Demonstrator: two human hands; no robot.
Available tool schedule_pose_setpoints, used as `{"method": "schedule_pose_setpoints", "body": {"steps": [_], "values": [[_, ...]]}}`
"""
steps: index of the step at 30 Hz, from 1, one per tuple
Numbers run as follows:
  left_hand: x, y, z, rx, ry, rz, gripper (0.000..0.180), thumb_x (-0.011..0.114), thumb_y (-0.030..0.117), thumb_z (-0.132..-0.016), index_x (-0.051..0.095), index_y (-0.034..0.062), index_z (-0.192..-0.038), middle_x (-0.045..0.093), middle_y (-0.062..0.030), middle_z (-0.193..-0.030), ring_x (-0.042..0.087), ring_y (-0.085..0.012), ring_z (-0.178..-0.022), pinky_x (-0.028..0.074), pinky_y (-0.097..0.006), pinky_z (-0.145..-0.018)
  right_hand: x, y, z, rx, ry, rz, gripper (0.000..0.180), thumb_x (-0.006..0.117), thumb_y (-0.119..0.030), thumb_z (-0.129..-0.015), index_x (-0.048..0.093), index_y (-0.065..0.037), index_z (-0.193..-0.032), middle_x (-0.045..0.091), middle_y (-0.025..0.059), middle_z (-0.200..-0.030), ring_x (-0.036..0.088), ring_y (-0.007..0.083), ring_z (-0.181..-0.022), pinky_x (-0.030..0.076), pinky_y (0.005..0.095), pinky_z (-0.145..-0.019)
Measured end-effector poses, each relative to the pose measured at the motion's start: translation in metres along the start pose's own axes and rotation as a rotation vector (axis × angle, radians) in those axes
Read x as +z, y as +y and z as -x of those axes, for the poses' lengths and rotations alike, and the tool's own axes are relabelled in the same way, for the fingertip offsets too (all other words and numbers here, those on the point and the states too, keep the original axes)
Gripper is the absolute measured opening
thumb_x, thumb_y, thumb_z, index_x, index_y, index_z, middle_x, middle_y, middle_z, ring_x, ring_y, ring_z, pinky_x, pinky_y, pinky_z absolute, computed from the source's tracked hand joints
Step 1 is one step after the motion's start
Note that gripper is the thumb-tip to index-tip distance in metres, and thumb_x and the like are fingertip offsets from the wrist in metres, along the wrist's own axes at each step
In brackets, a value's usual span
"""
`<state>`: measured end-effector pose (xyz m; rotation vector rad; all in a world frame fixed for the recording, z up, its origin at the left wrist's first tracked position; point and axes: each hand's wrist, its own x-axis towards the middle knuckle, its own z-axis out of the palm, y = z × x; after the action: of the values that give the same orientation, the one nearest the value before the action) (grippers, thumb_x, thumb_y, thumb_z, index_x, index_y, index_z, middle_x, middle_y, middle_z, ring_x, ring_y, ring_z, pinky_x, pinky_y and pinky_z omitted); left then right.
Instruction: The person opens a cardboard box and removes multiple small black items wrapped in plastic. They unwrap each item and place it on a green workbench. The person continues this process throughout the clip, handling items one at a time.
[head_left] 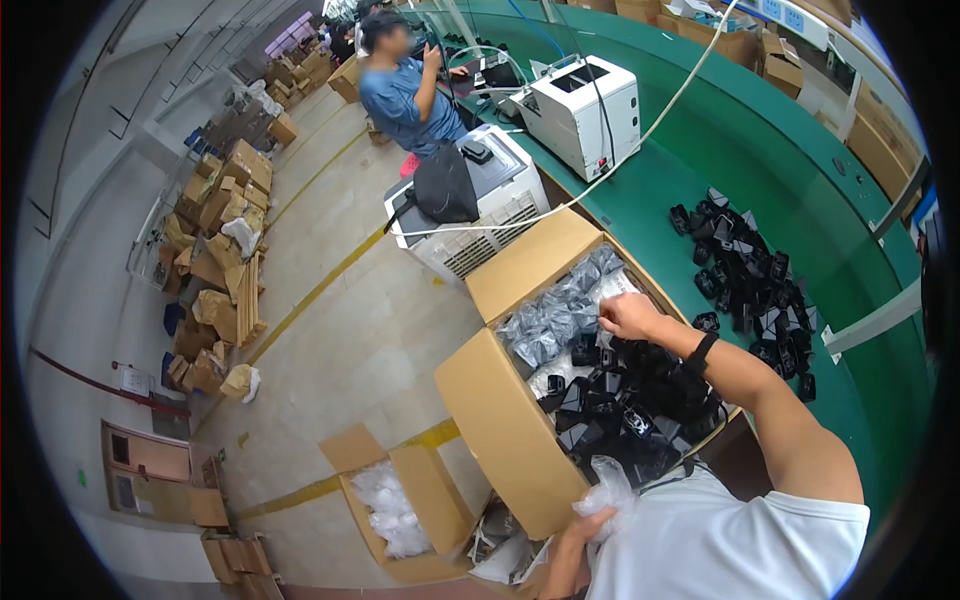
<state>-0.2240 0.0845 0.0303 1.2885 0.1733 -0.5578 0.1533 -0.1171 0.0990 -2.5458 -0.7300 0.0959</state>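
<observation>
My right hand [628, 316], with a black band on the wrist, is over a large open cardboard box [515, 440]. Its fingers are curled, and whatever they hold, if anything, is hidden. Under the forearm lies a heap of loose black plastic parts [625, 405]. Beyond the hand, several parts wrapped in clear bags [550, 325] fill the far side of the box. Low in the view, against the box's near flap, my left hand [592, 522] is closed on a crumpled clear plastic bag [608, 487]. I cannot tell whether that bag holds anything.
More black parts [750, 280] are scattered on the green bench [660, 200] to the right. A white machine [585, 115] and an air cooler [470, 205] stand ahead. A smaller box of clear bags [385, 505] sits on the floor. A person [410, 90] works farther along the bench.
</observation>
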Motion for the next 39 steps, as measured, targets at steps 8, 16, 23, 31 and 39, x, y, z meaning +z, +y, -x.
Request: {"method": "schedule_pose_setpoints", "body": {"steps": [8, 16, 23, 31, 39], "values": [[0.019, 0.071, -0.005, 0.088, -0.096, 0.015, 0.048, 0.056, 0.006, -0.08, 0.054, 0.0023, -0.128, 0.06, -0.0032, -0.112, 0.055, -0.0121, -0.096, 0.043, -0.029, -0.087, 0.065, 0.01, -0.021, -0.117, -0.097, 0.241, 0.051, 0.059, -0.014, -0.082, 0.049, -0.025, -0.13, 0.049, 0.0152, -0.112, 0.058, 0.0319, -0.098, 0.054, 0.041, -0.077], [0.008, 0.059, 0.0, 0.087, -0.06, -0.004, 0.048, 0.057, 0.005, -0.075, 0.057, 0.0019, -0.123, 0.061, -0.0054, -0.114, 0.056, -0.0131, -0.098, 0.045, -0.029, -0.086, 0.066, 0.008, -0.024, -0.181, 0.297, -0.073, 0.003, 0.066, -0.014, -0.077, 0.066, -0.011, -0.078, 0.055, 0.008, -0.09, 0.056, 0.0292, -0.093, 0.05, 0.036, -0.077], [0.017, 0.067, -0.001, 0.083, -0.011, 0.102, 0.047, 0.057, 0.004, -0.075, 0.058, 0.002, -0.122, 0.062, -0.0061, -0.113, 0.057, -0.0142, -0.099, 0.046, -0.03, -0.088, 0.024, 0.011, -0.022, 0.303, 0.654, -1.358, 0.012, 0.058, -0.004, -0.083, 0.066, 0.0, -0.091, 0.065, 0.0052, -0.092, 0.06, 0.0146, -0.087, 0.046, 0.0287, -0.08], [0.017, 0.075, 0.003, 0.107, -0.013, 0.1, 0.044, 0.058, 0.004, -0.078, 0.057, 0.0019, -0.122, 0.062, -0.006, -0.111, 0.057, -0.0148, -0.1, 0.045, -0.03, -0.09, 0.026, -0.002, -0.047, 0.241, 0.132, -0.653, 0.027, 0.051, -0.021, -0.08, 0.071, -0.004, -0.082, 0.068, 0.0114, -0.079, 0.065, 0.0207, -0.074, 0.05, 0.0346, -0.07], [0.012, 0.053, -0.001, 0.045, -0.025, 0.081, 0.041, 0.059, 0.009, -0.082, 0.057, 0.0017, -0.123, 0.062, -0.0063, -0.111, 0.057, -0.0155, -0.102, 0.044, -0.031, -0.092, 0.079, -0.047, -0.049, 0.24, -0.307, 0.366, 0.067, 0.064, -0.069, -0.073, 0.072, -0.006, -0.095, 0.07, 0.0157, -0.094, 0.069, 0.0251, -0.091, 0.055, 0.0376, -0.076]]}}
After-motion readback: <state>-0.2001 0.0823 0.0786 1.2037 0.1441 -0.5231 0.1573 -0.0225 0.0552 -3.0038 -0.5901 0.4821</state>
